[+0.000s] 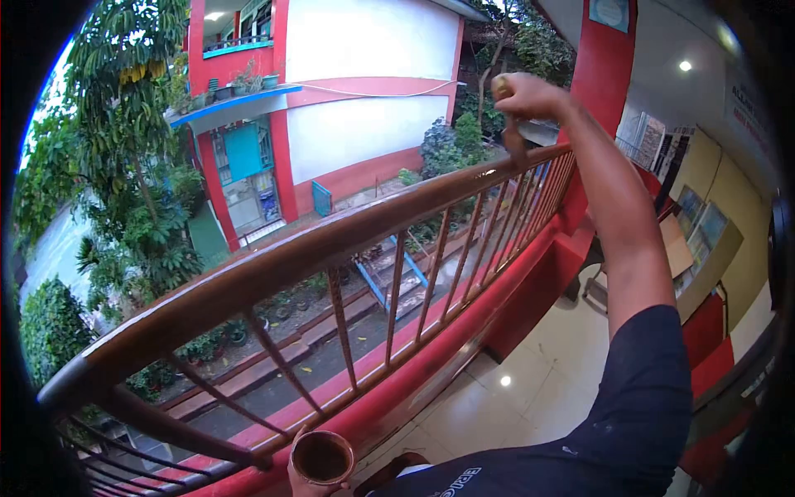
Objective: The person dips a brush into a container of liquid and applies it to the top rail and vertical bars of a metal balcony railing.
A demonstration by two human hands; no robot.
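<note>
Stretched out at the upper right, my right hand is closed around the handle of a brush. The brush points down and its lower end is at the top of the brown handrail, near the red pillar; motion blurs it, so contact is hard to judge. Low in the view, my left hand holds a round cup with dark brown contents, beside the foot of the railing. Wet-looking shine shows on part of the handrail. Thin brown balusters run beneath it.
A red pillar rises at the railing's far end. Below the balusters runs a red ledge. Tiled floor lies inside, with a board stand at the right. Beyond the railing are plants, a blue frame and a red and white building.
</note>
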